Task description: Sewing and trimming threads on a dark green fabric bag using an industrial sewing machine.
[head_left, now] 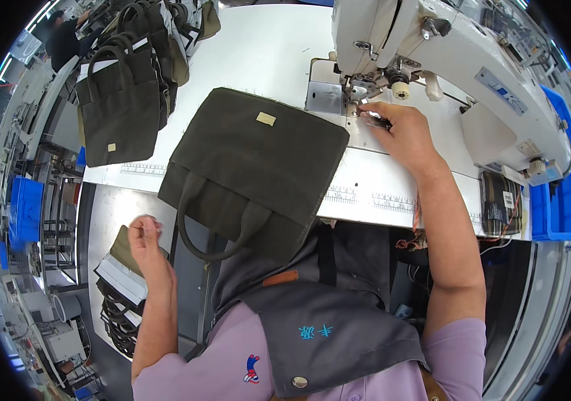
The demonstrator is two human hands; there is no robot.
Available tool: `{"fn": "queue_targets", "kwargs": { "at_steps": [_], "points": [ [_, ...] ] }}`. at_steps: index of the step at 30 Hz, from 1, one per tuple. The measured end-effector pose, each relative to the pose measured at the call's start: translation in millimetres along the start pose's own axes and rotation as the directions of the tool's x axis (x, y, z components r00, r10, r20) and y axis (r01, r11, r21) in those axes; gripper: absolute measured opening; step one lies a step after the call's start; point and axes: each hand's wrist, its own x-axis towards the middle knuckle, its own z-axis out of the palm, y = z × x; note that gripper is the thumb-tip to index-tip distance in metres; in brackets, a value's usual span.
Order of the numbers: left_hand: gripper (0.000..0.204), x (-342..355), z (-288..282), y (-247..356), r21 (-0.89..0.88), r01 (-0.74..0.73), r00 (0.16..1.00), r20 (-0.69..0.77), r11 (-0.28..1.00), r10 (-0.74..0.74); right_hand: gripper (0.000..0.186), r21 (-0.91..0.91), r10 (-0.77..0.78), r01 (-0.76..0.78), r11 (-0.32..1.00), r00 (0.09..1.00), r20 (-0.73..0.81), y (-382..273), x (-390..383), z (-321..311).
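Observation:
An olive-dark fabric bag [252, 167], a small pale patch on it, lies over the table's front edge with its handles hanging toward me. My left hand [145, 240] is raised left of the handles, fingers curled together; what they hold, if anything, is unclear. My right hand [396, 127] is closed on a small dark metal tool [379, 121], which looks like thread snips, beside the presser foot and needle area [353, 100] of a white sewing machine [499, 93].
Stacked bags [115, 117] sit at the table's [262, 43] back left; more pieces [118, 281] lie on a lower metal shelf [115, 207]. A blue bin [556, 214] is at right, another [25, 207] at left. A person [62, 43] works at the far back left.

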Motion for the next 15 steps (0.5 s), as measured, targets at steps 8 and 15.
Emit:
{"fn": "queue_targets", "kwargs": {
  "at_steps": [8, 15],
  "points": [
    [0.035, -35, 36, 31, -0.005, 0.391, 0.839, 0.413, 0.920, -0.354, 0.028, 0.017, -0.069, 0.069, 0.997, 0.998, 0.003, 4, 3, 11],
    [0.037, 13, -5, 94, -0.283, 0.394, 0.830, 0.517, 0.874, -0.207, 0.026, 0.107, 0.006, -0.012, 0.994, 0.999, 0.050, 15, -4, -3]
  ]
}}
